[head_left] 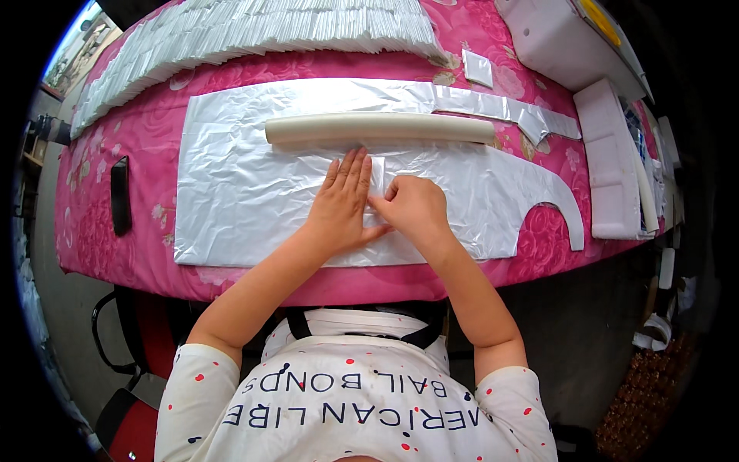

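A thin white plastic apron (254,192) lies spread and wrinkled on the table, with a curved cut-out and a narrow strap at its right end. My left hand (339,202) lies flat on it, fingers stretched out, pressing beside a small folded white plastic piece (377,175). Close to that piece's lower end, my right hand (416,203) is closed with thumb and forefinger pinched at its edge. Just beyond both hands, a long cream-coloured tube (385,129) rests across the apron.
Long rows of folded white packets (254,31) fill the far side of the pink floral tablecloth (85,223). One packet (477,68) lies apart. A black oblong object (120,196) is at the left. White foam boxes (612,162) stand at the right; red chairs (131,431) are lower left.
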The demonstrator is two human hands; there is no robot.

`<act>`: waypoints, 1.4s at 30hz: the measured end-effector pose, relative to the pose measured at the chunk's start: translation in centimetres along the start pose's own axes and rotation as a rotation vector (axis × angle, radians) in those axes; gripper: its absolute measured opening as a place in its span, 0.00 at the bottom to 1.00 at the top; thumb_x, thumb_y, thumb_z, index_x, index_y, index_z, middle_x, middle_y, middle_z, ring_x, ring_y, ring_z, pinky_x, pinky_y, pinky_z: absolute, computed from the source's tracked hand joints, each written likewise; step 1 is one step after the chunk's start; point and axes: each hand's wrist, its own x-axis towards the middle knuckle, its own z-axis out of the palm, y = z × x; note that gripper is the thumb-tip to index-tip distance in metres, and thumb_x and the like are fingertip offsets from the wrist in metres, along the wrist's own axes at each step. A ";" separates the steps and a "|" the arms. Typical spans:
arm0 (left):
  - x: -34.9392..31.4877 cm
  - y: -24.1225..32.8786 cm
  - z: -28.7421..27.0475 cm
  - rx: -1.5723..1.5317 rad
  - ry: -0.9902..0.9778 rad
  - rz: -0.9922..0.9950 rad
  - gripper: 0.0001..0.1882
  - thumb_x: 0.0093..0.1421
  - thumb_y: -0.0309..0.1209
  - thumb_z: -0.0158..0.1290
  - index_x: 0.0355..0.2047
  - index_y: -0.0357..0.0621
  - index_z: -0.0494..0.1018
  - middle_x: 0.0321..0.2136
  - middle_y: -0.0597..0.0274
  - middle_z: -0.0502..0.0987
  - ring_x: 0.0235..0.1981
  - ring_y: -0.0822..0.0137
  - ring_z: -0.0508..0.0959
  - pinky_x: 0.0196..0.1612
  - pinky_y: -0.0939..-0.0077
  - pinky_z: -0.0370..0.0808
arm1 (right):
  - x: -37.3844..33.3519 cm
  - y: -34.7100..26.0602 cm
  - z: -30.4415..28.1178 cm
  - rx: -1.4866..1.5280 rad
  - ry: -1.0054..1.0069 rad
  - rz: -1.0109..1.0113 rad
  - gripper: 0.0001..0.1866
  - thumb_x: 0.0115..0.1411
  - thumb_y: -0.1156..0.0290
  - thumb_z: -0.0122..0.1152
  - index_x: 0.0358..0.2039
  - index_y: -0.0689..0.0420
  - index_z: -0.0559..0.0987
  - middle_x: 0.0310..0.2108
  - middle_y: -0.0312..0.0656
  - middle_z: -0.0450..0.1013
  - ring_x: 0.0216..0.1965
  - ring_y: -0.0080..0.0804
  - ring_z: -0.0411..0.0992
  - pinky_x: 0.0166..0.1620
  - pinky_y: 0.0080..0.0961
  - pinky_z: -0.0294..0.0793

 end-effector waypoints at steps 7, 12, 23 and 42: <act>0.1 0.0 -0.1 0.032 -0.005 0.003 0.54 0.48 0.60 0.48 0.60 0.26 0.45 0.61 0.42 0.48 0.65 0.52 0.45 0.65 0.58 0.39 | -0.8 0.5 -0.9 -0.048 -0.067 0.058 0.15 0.42 0.56 0.64 0.19 0.56 0.79 0.19 0.40 0.74 0.24 0.35 0.74 0.29 0.30 0.71; 0.1 0.0 0.2 0.024 -0.016 0.009 0.56 0.48 0.62 0.47 0.60 0.26 0.41 0.62 0.41 0.45 0.65 0.51 0.44 0.64 0.54 0.39 | -0.6 1.1 -1.2 -0.023 -0.092 0.032 0.15 0.42 0.56 0.63 0.19 0.56 0.80 0.20 0.40 0.75 0.25 0.36 0.74 0.30 0.30 0.71; -2.6 -0.4 -2.7 0.095 -0.136 0.254 0.37 0.52 0.59 0.45 0.59 0.55 0.59 0.64 0.46 0.40 0.65 0.47 0.34 0.63 0.49 0.30 | -0.4 0.8 -0.6 -0.083 -0.051 -0.010 0.10 0.43 0.61 0.64 0.20 0.54 0.80 0.20 0.41 0.75 0.27 0.38 0.74 0.32 0.34 0.72; -6.6 -4.0 -4.4 0.168 -0.099 0.212 0.33 0.52 0.56 0.42 0.49 0.45 0.69 0.62 0.39 0.45 0.63 0.37 0.42 0.60 0.39 0.37 | 0.0 2.2 1.2 -0.017 0.055 -0.094 0.12 0.37 0.64 0.64 0.19 0.60 0.78 0.23 0.50 0.74 0.29 0.46 0.74 0.34 0.38 0.72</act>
